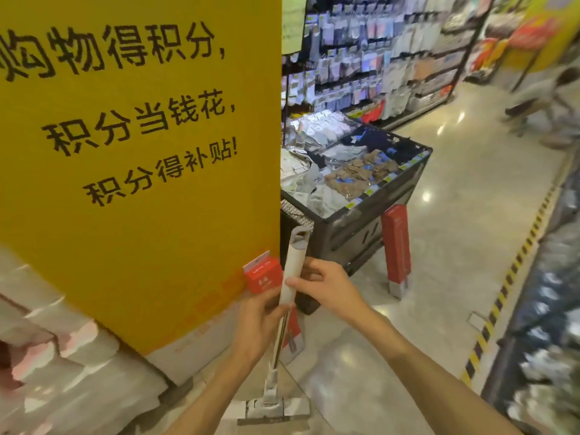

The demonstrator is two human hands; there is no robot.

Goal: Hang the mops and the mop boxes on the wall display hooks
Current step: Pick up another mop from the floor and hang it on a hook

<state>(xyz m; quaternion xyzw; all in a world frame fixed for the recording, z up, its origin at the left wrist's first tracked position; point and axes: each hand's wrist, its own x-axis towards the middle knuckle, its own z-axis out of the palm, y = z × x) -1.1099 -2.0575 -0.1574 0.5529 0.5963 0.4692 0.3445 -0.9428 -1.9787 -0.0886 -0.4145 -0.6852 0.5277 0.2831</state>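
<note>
Mop (293, 271) upright before pillar (141, 152), boxed mop (396, 246) leaning on bin (361, 221) right

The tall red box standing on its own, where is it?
Right of centre, the red box stands upright on the floor against the black bin of packaged goods.

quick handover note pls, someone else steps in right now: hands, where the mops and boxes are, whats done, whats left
Left hand: grips the mop low on its grey handle, with a red mop box beside it.
Right hand: pinches the handle higher up.
The mop stands upright, its head on the floor by the yellow pillar.
Second red box leans against the black sock bin.
Done: nothing hung in view; no hooks visible.
Left: hang the mop and both boxes.
</note>
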